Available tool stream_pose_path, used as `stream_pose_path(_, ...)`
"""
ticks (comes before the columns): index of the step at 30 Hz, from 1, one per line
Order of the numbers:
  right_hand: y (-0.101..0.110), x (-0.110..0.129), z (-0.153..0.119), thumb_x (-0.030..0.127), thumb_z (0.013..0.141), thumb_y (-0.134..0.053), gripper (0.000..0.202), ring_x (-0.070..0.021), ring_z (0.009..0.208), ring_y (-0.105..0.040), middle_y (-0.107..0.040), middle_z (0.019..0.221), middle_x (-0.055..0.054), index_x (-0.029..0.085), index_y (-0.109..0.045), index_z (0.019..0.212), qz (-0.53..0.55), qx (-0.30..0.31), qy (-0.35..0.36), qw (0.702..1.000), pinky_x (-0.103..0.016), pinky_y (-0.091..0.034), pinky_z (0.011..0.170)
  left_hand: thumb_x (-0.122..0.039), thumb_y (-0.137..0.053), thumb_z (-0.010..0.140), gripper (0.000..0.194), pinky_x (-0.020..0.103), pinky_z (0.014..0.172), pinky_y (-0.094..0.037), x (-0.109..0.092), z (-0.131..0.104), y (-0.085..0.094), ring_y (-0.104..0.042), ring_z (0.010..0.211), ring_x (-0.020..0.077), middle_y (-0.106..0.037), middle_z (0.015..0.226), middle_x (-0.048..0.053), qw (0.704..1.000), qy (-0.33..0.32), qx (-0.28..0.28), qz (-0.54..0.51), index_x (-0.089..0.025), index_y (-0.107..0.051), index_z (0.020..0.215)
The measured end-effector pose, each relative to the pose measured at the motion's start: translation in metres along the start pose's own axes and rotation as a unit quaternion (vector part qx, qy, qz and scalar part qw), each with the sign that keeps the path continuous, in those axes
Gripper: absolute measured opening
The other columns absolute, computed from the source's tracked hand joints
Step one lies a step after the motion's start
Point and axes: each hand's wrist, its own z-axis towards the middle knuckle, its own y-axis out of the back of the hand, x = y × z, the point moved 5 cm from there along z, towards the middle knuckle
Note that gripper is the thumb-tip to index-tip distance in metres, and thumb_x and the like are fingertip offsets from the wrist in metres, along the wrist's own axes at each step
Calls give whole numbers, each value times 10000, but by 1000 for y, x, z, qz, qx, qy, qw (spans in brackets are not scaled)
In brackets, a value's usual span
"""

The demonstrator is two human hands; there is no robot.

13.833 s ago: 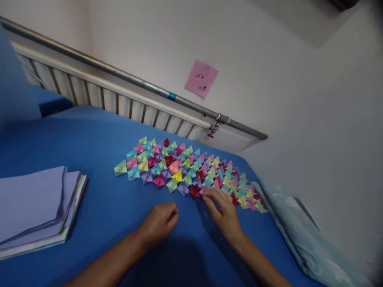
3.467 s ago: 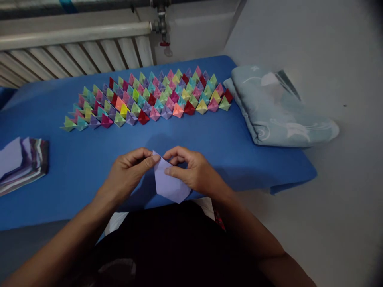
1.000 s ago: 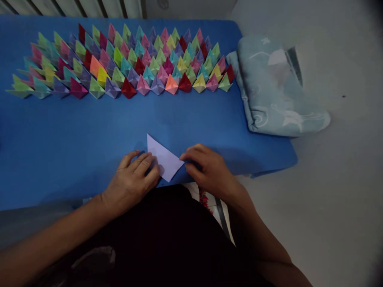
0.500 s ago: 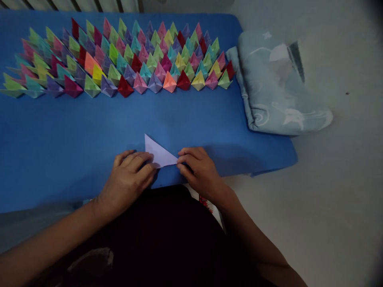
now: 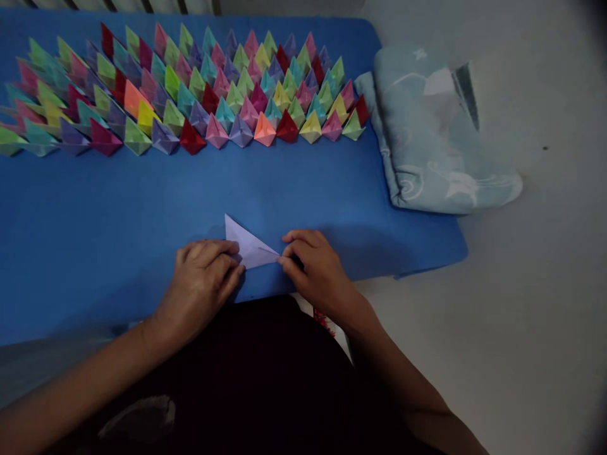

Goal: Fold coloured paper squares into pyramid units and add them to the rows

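Lilac paper (image 5: 250, 249) slants lengthwise to lower right — right grip (image 5: 318, 268) pinching tip, left grip (image 5: 202, 278) half-curled atop.

Dark top (image 5: 265, 366) with pale marking (image 5: 164, 406)

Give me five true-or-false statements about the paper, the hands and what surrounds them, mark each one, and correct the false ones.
1. The left hand and the right hand both touch the lilac paper. True.
2. The lilac paper is spread out as a full square. False: its visible part has a folded, roughly triangular outline.
3. The folded cloth lies to the right of the paper shapes. True.
4. The paper shapes are all one colour. False: they include green, red, pink, yellow and purple ones.
5. The lilac paper is nearer the person than the paper shapes are. True.
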Motion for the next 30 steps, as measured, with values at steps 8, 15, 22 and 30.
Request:
stream_pose_path(8,-2,1,-1,129,918,-530,162,-249,1053,-600,-680,1124,-132,171,-623,793,1,-33,-9,999,-418,-497,928,-278,-497,1000,217,405,873,-434,5,-1,-8,-606,1005,249,-678,1130,101,999,8,23,30,-171,-639,875)
stream_pose_path(15,-4,1,-1,122,909,-518,180,-252,1053,-592,-679,1118,-119,186,-618,774,2,-41,-23,999,-429,-490,942,-278,-495,1002,223,408,840,-440,4,-1,-7,-601,999,264,-664,1123,123,998,1,17,56,-156,-626,869)
stream_pose_path(22,-3,4,-1,134,924,-501,187,-253,1057,-590,-675,1133,-131,176,-626,791,-6,-31,-24,999,-423,-495,945,-275,-511,992,195,428,854,-450,9,-3,-8,-600,1046,273,-672,1151,109,999,16,27,25,-179,-648,893)
stream_pose_path(30,-4,5,0,119,913,-483,207,-252,1015,-598,-676,1100,-122,187,-630,784,-17,-42,-21,999,-429,-507,898,-300,-489,995,237,441,830,-436,11,2,-9,-595,1045,284,-679,1145,105,998,43,48,18,-191,-661,874)
